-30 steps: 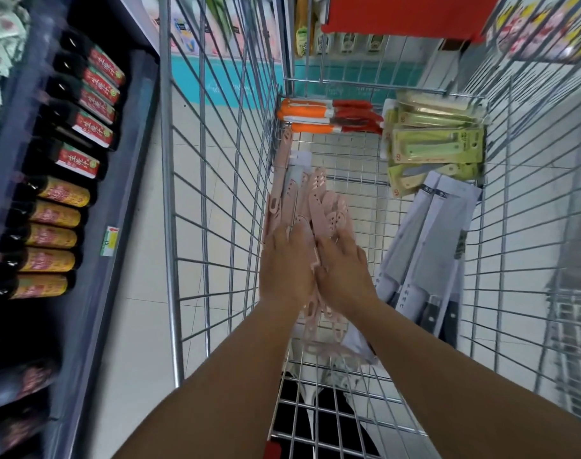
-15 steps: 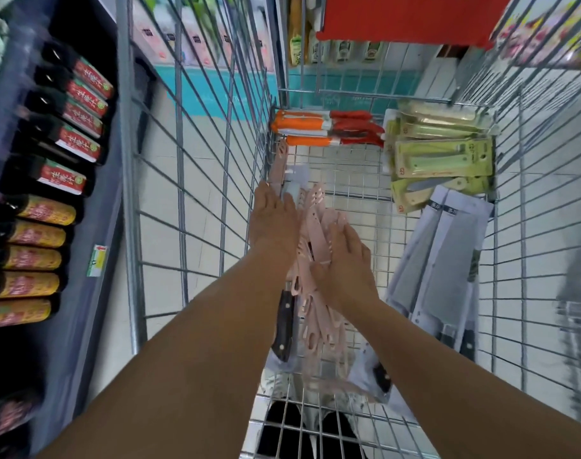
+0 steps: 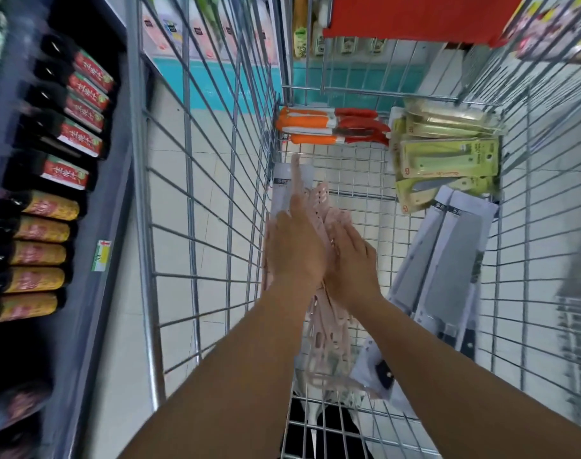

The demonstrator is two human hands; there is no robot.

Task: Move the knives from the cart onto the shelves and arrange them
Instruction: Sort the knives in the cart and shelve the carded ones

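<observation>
A wire cart [image 3: 365, 170] is seen from above. On its mesh floor, orange-handled knives [image 3: 329, 127] are laid at 12 o'clock, green-packaged knives [image 3: 448, 154] are stacked at 2 o'clock, boxed cleavers [image 3: 448, 256] are spread at 3 o'clock, and pink knives [image 3: 329, 213] are bunched at the centre. Dark bottles [image 3: 50, 180] are lined along the shelf [image 3: 93, 226] at 9 o'clock.

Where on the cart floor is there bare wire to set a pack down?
Bare mesh lies mid-cart, between the orange knives, green packs, pink knives and grey cleavers. The near end, under both hands, is crowded.
</observation>
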